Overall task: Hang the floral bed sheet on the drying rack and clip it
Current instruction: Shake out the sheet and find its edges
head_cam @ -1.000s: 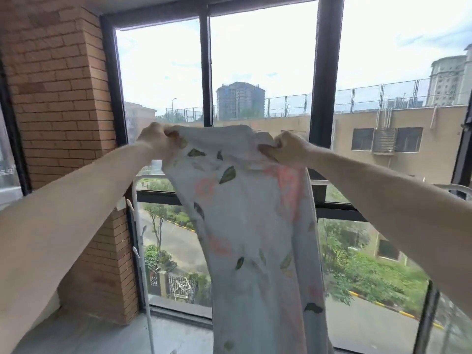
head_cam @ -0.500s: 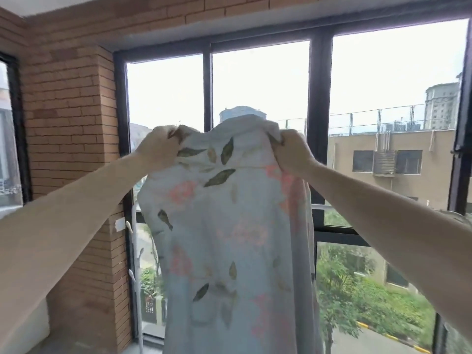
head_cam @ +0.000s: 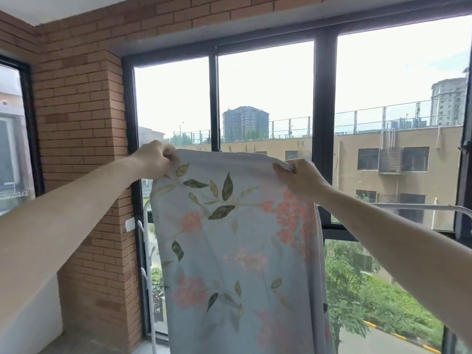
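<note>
While both hands are holding it up at centre frame, the floral bed sheet (head_cam: 229, 241) is hanging down toward the bottom edge in front of the window (head_cam: 265, 98). Left hand (head_cam: 155, 158) is gripping the top left corner with fingers curled round bunched cloth; right hand (head_cam: 300, 181) is pinching the top right corner, thumb on the near side. The top hem between them is running nearly taut and level. Fabric is reading as thin, soft and limp, draping in long folds, so probably light but floppy, likely sliding off a smooth bar unless clipped. Best hold is looking like the top hem near the corners, as now, keeping the edge spread. White drying rack (head_cam: 421, 206) is showing as a rail at right centre behind the right forearm, plus an upright with hooks at lower left of the sheet. Cannot tell whether the sheet is touching the rail. No clips visible. Brick wall (head_cam: 76, 123) is filling the upper left.
</note>
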`<state>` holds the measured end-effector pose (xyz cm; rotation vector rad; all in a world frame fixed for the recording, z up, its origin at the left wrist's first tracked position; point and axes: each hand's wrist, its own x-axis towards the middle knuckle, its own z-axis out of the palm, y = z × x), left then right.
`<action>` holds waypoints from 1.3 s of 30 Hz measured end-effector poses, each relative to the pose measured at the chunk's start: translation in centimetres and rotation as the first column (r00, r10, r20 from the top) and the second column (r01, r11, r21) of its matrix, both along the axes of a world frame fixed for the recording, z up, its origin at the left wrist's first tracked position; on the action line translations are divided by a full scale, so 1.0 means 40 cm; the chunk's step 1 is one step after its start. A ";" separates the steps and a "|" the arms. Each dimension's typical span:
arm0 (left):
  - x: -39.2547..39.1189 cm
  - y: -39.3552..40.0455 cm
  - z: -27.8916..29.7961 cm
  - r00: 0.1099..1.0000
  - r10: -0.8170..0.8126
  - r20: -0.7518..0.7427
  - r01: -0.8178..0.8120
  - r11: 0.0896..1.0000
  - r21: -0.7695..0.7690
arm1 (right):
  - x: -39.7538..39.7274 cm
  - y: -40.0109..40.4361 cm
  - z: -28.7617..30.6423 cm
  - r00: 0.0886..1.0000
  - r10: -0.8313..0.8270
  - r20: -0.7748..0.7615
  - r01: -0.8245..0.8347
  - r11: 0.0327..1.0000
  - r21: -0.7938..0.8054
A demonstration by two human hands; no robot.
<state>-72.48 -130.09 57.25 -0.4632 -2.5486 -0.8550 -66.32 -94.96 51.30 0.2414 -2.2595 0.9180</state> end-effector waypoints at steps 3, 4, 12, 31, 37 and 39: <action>-0.011 0.006 -0.012 0.996 -0.041 0.085 0.030 0.991 0.128 | -0.012 -0.029 -0.010 1.000 -0.017 0.022 0.017 0.999 -0.040; -0.010 0.012 -0.016 0.996 -0.027 0.085 0.014 0.989 0.150 | -0.018 -0.042 -0.012 0.999 -0.018 0.029 0.019 0.998 -0.061; 0.007 -0.036 -0.047 0.902 -0.322 0.288 0.329 0.944 0.025 | -0.058 -0.116 -0.062 0.999 -0.024 0.042 0.028 0.994 -0.109; -0.082 -0.099 -0.068 0.956 -0.254 -0.147 0.270 0.957 0.105 | -0.089 -0.120 -0.521 0.837 -0.151 0.526 0.192 0.981 -0.023; -0.125 -0.170 -0.086 0.985 -0.154 -0.079 0.139 0.976 -0.166 | -0.078 -0.095 -0.396 0.910 -0.234 0.342 0.329 0.910 -0.252; -0.120 -0.195 -0.092 0.991 -0.130 -0.012 0.125 0.972 -0.199 | -0.060 -0.118 -0.271 0.964 -0.216 0.157 0.264 0.865 -0.427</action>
